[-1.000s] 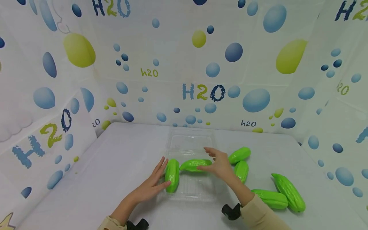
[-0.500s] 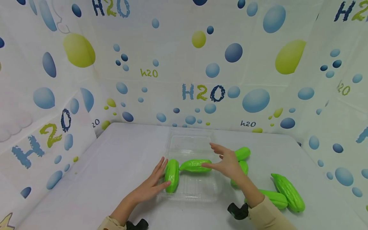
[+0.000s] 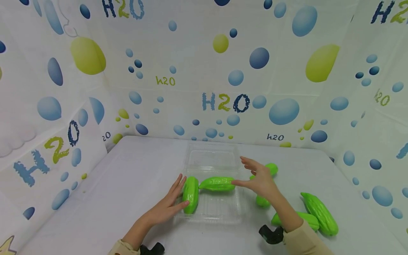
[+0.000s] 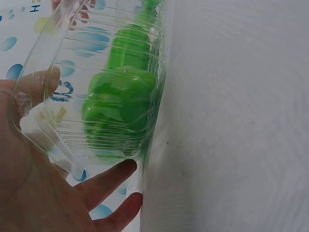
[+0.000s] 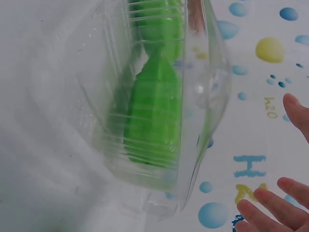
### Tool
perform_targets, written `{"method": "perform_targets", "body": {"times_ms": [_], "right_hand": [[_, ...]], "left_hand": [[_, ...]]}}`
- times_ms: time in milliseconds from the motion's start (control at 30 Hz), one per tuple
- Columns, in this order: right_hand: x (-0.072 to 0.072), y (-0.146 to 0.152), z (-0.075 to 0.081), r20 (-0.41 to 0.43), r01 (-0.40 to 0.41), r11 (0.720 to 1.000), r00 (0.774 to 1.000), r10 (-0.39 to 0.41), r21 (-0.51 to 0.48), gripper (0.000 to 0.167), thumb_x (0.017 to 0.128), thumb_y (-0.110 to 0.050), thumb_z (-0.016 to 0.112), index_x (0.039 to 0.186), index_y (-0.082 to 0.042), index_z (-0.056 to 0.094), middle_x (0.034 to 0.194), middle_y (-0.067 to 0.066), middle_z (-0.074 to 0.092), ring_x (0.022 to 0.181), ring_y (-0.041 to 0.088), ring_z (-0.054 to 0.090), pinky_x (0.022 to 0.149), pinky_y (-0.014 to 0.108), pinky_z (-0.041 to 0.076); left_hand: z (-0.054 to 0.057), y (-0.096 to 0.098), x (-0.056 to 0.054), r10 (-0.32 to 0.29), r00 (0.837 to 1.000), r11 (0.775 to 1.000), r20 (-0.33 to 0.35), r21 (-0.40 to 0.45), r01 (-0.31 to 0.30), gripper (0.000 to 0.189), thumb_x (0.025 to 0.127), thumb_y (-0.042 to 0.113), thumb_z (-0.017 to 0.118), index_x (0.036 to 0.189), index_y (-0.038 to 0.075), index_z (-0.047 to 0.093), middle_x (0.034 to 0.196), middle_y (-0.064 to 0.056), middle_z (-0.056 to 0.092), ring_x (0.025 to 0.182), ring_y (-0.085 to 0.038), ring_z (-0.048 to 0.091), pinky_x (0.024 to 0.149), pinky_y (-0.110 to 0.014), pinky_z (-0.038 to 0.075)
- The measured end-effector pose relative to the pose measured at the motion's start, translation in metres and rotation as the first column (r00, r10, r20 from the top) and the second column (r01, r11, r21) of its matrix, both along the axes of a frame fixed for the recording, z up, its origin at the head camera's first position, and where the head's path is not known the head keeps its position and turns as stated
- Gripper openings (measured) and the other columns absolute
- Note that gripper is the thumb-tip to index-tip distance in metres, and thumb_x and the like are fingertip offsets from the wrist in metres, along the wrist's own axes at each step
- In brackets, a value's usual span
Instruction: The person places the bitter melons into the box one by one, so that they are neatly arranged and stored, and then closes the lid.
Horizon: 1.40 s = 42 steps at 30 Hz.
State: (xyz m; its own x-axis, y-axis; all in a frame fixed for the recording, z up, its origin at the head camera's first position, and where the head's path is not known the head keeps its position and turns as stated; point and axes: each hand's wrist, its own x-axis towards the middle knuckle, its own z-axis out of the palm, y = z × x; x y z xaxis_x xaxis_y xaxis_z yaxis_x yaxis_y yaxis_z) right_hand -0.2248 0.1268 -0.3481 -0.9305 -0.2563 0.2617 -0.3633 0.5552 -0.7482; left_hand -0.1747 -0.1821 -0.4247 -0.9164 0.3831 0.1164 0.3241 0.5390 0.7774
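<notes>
Across the lower half of the head view spreads a white-covered worktop (image 3: 95, 202), its back edge meeting a pale sheet (image 3: 188, 46) printed with blue and yellow-green drops and "H2O" lettering. That sheet fills the upper half and comes forward along both sides of the frame. The worktop's side edges slant outward toward the lower corners; a broad white stretch lies left of the left hand (image 3: 168, 205), and more white surface shows at the upper right, behind the gourds. A clear plastic container (image 3: 220, 209) sits near the centre, its ribbed lid (image 3: 211, 159) laid back toward the rear edge.

Two glossy green gourds lie within the container: the left gourd (image 3: 191, 194) runs lengthwise by the left wall, and the crosswise gourd (image 3: 216, 184) points its narrow tip at it. At the frame's right are four more: an upper gourd (image 3: 272, 169) and a middle gourd (image 3: 262, 202), both partly covered by the right hand (image 3: 262, 179), and, lower down, a plump gourd (image 3: 310, 220) touching a long ridged gourd (image 3: 320, 214).

The left grip is spread at the container's left side, thumb over the left gourd; whether it touches gourd or only plastic is hard to tell. The right grip is also spread, just off the container's right side.
</notes>
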Motion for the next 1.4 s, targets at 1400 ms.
{"method": "perform_targets", "body": {"times_ms": [1400], "right_hand": [[0.021,0.056,-0.010,-0.068,0.089,0.994,0.994,-0.085,0.056,0.079,0.065,-0.036,0.082,0.130,-0.005,0.050,0.120,0.016,0.058,0.109,0.035,0.054,0.092,0.047,0.041]], "left_hand": [[-0.001,-0.001,0.000,-0.003,1.000,1.000,-0.017,0.014,0.003,0.076,0.094,0.032,0.051,0.148,0.012,0.002,0.152,-0.013,-0.009,0.137,-0.036,-0.002,0.100,-0.062,0.016]]}}
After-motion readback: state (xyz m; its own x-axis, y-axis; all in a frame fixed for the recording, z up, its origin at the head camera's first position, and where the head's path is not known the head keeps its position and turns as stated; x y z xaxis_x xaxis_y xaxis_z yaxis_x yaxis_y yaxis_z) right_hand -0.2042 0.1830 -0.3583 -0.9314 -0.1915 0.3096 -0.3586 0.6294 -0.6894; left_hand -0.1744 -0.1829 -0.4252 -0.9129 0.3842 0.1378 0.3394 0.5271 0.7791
